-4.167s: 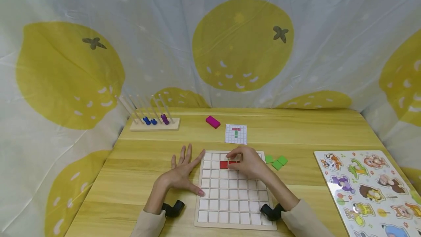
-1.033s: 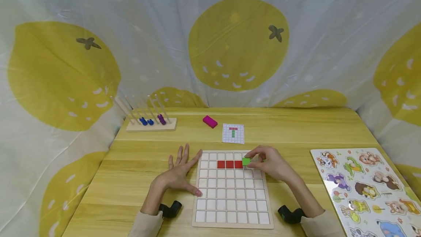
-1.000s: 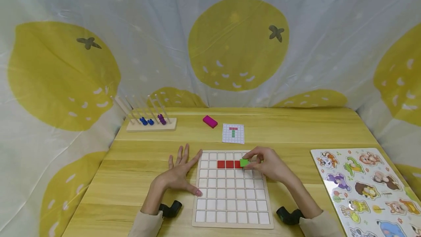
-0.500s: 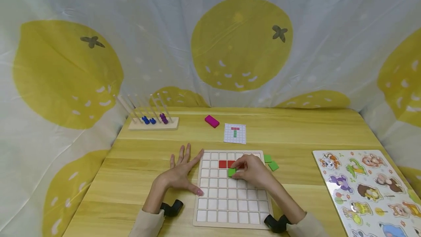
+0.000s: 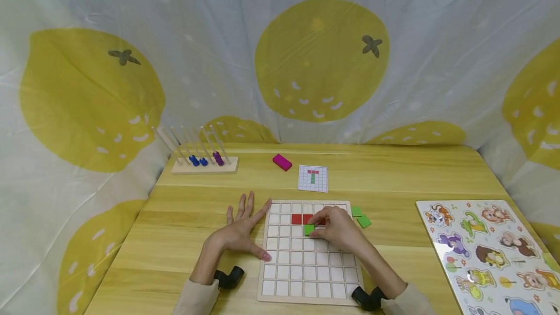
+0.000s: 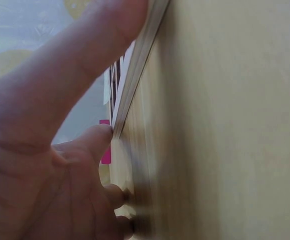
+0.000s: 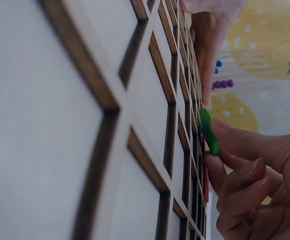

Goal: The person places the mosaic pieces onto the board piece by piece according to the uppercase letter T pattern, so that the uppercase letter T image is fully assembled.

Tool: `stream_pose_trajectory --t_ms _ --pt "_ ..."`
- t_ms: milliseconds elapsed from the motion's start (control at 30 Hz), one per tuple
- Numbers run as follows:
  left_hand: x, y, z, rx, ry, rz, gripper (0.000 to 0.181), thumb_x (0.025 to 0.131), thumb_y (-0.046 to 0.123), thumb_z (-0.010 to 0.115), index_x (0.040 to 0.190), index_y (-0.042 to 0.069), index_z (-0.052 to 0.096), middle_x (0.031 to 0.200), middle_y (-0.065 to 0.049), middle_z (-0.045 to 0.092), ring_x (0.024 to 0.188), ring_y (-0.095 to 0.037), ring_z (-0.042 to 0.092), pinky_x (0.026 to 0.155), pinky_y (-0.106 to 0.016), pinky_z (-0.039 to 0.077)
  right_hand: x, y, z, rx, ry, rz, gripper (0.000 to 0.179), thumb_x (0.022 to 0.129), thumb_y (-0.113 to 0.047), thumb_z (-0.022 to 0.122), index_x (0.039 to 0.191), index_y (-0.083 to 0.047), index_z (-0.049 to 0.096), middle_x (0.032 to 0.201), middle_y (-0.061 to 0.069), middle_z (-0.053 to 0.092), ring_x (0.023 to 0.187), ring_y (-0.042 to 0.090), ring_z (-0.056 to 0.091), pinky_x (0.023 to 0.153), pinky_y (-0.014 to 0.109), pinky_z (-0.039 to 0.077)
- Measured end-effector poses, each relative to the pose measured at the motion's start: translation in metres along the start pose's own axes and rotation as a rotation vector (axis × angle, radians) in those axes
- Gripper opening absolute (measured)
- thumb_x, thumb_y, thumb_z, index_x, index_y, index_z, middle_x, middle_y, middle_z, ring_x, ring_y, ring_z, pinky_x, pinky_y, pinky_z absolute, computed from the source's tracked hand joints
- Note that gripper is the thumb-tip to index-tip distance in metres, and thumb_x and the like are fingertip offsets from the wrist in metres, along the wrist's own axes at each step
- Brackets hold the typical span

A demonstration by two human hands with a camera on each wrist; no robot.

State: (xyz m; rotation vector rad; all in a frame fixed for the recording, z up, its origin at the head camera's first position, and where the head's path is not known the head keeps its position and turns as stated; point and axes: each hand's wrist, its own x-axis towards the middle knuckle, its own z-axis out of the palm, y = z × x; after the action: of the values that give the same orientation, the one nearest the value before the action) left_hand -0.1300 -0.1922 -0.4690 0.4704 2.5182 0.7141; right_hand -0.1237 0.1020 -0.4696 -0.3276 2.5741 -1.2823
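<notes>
My right hand pinches a green square tile between thumb and fingers, over the third row of the wooden grid board. In the right wrist view the green tile is tilted against the board's face. Red tiles lie in the second row, the rightmost partly covered by my fingers. My left hand is spread, its thumb and index fingertip touching the board's left edge; the left wrist view shows the thumb along that edge. Two more green tiles lie right of the board.
A pattern card with a red and green T lies behind the board, beside a magenta block. A peg stand with beads is at the back left. An animal puzzle board lies at the right.
A third red tile now lies in the row. My right hand has fetched a green tile from the right side and moved it left and down to the third row. The left hand stays put.
</notes>
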Motion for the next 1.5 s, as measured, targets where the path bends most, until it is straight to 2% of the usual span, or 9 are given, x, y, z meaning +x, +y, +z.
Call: stream_pose_trajectory --t_ms 267,467,733,1067,1333,1500 --pt "0.0008 -0.0002 0.0004 -0.001 0.0 0.004 0.135 0.067 0.049 0.095 0.168 0.027 0.009 0.167 -0.024 -0.031 0.153 -0.046 -0.032 0.116 -0.075 -0.023 -0.0012 -0.0027 0.0026 -0.061 -0.004 -0.042 0.017 0.077 -0.008 0.09 0.092 -0.01 0.081 0.09 -0.002 0.071 0.084 0.012 0.06 0.073 0.025 0.049" --pt "0.0009 0.0017 -0.0004 0.002 -0.007 0.003 0.134 0.067 0.048 0.095 0.168 0.026 0.009 0.166 -0.024 -0.031 0.153 -0.046 -0.032 0.116 -0.075 -0.023 -0.0024 -0.0036 0.004 -0.077 0.015 -0.049 0.017 0.076 -0.006 0.09 0.09 -0.011 0.082 0.089 -0.002 0.07 0.084 0.012 0.061 0.074 0.026 0.05" --pt "0.0008 0.0022 -0.001 0.01 -0.01 -0.004 0.134 0.068 0.049 0.094 0.168 0.027 0.008 0.166 -0.024 -0.031 0.153 -0.046 -0.032 0.116 -0.075 -0.022 -0.0009 -0.0031 0.0045 -0.066 0.024 -0.035 0.018 0.075 -0.006 0.091 0.089 -0.012 0.081 0.089 -0.003 0.07 0.083 0.012 0.06 0.072 0.024 0.047" --pt "-0.0001 0.0008 -0.0011 0.006 -0.009 -0.008 0.135 0.067 0.05 0.095 0.168 0.027 0.008 0.167 -0.023 -0.031 0.153 -0.046 -0.032 0.116 -0.075 -0.023 0.0014 -0.0003 0.0075 -0.055 0.066 -0.032 0.021 0.07 -0.005 0.094 0.085 -0.014 0.082 0.085 -0.004 0.068 0.075 0.01 0.056 0.065 0.022 0.045" --pt "-0.0004 0.0007 -0.0014 0.008 -0.006 -0.003 0.134 0.067 0.05 0.095 0.168 0.026 0.009 0.167 -0.024 -0.031 0.153 -0.047 -0.032 0.116 -0.076 -0.022 0.0033 0.0018 0.0088 -0.029 0.058 -0.018 0.022 0.071 -0.005 0.093 0.087 -0.017 0.084 0.084 -0.003 0.066 0.074 0.012 0.052 0.062 0.023 0.043" --pt "-0.0002 0.0004 -0.001 0.013 -0.007 -0.003 0.134 0.067 0.05 0.094 0.168 0.027 0.009 0.167 -0.024 -0.031 0.153 -0.047 -0.032 0.116 -0.076 -0.022 0.0024 -0.0002 0.0077 -0.054 0.025 -0.029 0.022 0.072 -0.006 0.092 0.09 -0.016 0.083 0.086 -0.002 0.065 0.077 0.012 0.054 0.064 0.023 0.044"
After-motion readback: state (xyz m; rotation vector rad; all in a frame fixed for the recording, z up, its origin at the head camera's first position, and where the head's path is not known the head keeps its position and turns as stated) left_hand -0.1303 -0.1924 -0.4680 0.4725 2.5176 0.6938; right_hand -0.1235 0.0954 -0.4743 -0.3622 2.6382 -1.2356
